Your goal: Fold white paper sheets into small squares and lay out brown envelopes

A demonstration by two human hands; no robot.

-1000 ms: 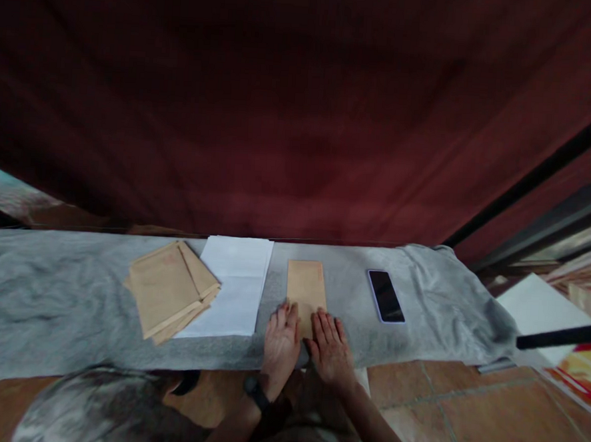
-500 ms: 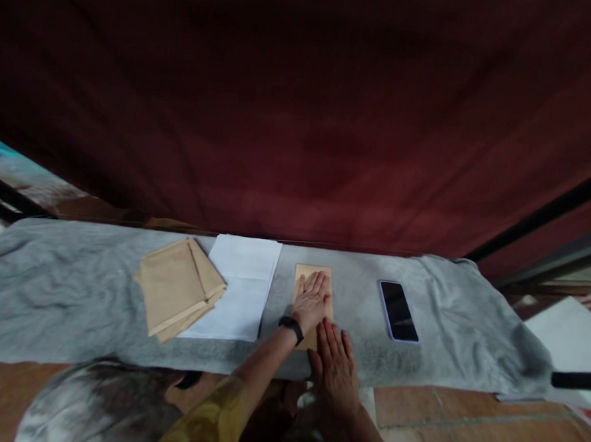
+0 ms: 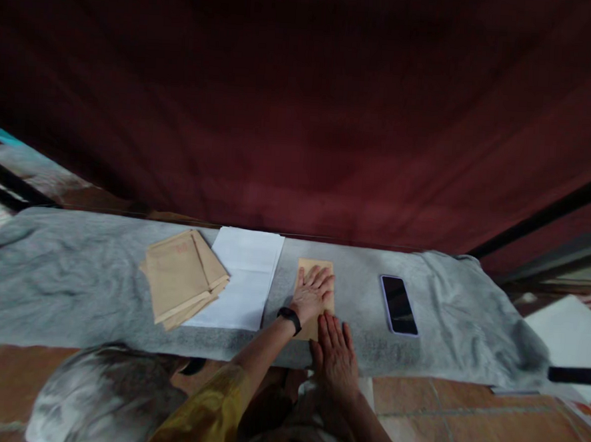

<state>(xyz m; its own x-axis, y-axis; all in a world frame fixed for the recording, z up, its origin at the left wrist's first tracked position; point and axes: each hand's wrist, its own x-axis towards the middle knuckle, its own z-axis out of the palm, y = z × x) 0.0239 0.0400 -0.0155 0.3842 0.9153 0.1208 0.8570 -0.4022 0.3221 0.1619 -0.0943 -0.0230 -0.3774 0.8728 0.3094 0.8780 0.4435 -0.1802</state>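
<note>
A narrow brown paper envelope (image 3: pixel 311 331) lies upright in front of me on the grey cloth. My left hand (image 3: pixel 312 294), with a dark band on its wrist, rests flat on the upper part of it, fingers spread. Lower down, my right hand (image 3: pixel 337 357) lies palm down along the envelope's right edge, its fingertips touching the paper and its fingers stretched out. Both hands cover part of the envelope. Left of them is a stack of white paper sheets (image 3: pixel 249 271), partly overlapped by a pile of brown envelopes (image 3: pixel 179 274).
A phone (image 3: pixel 399 306) in a lilac case lies right of my hands. The grey cloth (image 3: pixel 72 274) covers the long narrow surface, and a dark red curtain (image 3: pixel 302 115) hangs behind it. A grey-white furry object (image 3: pixel 99 396) is at lower left, above the tiled floor (image 3: pixel 513 434).
The fingers of my left hand have spread slightly on the envelope. My right hand stays at its edge. The whole view has shifted a little with my head.
</note>
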